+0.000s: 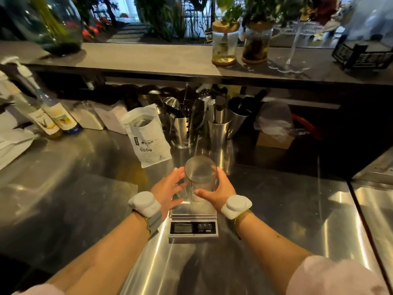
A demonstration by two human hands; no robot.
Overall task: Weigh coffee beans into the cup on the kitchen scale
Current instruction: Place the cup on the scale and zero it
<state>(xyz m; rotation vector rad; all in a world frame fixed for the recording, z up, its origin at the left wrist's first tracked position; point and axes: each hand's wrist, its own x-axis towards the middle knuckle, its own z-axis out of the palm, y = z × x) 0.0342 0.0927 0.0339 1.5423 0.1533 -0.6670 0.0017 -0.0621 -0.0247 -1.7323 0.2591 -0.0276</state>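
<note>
both hands were around the cup (200,177). my right hand (219,193) was wrapped on its right side, thumb across the front, holding it. my left hand (168,189) was spread wide, fingers (178,173) open against or just beside the left wall, couldn't tell if they really touched. white sensor pods strapped on both wrists.

the cup was clear, upright and empty, no beans in it. it sat on, or just above, the platform of the kitchen scale (193,222); base contact was hidden by the hands and the glare. the scale display (182,228) faced me, digits too blurred to read.

judgement: step in hand was seating the cup, task barely begun. to do it well: center the cup on the platform, set it flat, let go fully with both hands so nothing loaded the scale, then tare before pouring.

the coffee bean bag (148,135), white and marked 500g, stood behind the scale on the steel tabletop (276,209), near but apart from the cup, top looking open. metal tool holders (182,130) stood just right of the bag, syrup bottles (53,118) far left. risk: a light clear cup tips easily if the bag lip knocks it, so pour slowly.
</note>
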